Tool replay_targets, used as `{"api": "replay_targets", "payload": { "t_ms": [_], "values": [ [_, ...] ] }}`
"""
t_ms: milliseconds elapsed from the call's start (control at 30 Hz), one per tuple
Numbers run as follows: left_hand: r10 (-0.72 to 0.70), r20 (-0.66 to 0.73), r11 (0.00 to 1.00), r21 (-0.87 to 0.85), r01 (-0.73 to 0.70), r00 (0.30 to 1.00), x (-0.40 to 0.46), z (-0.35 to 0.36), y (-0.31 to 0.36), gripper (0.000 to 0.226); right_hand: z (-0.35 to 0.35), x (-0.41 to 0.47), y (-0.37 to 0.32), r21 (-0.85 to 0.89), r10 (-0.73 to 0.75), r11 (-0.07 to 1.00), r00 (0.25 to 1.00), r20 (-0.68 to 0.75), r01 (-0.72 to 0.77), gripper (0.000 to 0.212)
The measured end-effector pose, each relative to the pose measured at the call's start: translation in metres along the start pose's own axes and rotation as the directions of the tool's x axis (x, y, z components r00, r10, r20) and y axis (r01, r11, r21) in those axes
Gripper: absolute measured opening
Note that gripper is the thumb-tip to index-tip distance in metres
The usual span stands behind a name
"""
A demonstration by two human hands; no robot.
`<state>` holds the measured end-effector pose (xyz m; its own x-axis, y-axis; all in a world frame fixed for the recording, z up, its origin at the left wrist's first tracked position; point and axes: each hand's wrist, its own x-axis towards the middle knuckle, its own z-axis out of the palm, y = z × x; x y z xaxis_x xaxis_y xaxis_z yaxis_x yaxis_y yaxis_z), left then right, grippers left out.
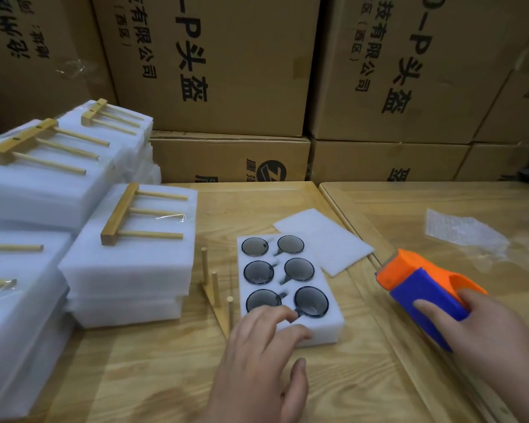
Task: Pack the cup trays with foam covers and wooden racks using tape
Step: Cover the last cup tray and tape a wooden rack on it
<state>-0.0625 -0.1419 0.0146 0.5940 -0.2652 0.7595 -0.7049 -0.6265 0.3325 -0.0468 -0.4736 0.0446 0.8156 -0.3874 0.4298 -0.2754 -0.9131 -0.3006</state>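
A: Left hand (257, 355) is on the near end of the tray (290, 288), fingers spread loose, tips on the foam, pinching nothing. Right hand (483, 337) is wrapped round the tape gun (422, 288), held just off the desk (364, 377) to the tray's right.

B: Where's the tray sitting?

A: Mid-desk, six dark cups (287, 273) in it, uncovered. Rack (217, 291) stands pegs-up against its left side. Cover (324, 239) lies flat, touching its far right corner. Finished packs (129, 257) are stacked along the left edge.
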Motion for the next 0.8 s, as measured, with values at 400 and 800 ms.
{"api": "replay_targets", "payload": {
  "t_ms": [400,800],
  "values": [
    [-0.240,0.205,0.949,0.255,0.185,0.949,-0.012,0.011,-0.006,0.057,0.028,0.006,-0.069,0.206,-0.282,0.936,0.958,-0.055,0.287,0.033],
    [-0.174,0.162,0.962,0.241,0.132,0.971,-0.017,0.008,-0.005,0.052,0.103,0.085,-0.146,-0.087,-0.284,0.921,0.808,0.517,0.380,0.025]
  ]
}}
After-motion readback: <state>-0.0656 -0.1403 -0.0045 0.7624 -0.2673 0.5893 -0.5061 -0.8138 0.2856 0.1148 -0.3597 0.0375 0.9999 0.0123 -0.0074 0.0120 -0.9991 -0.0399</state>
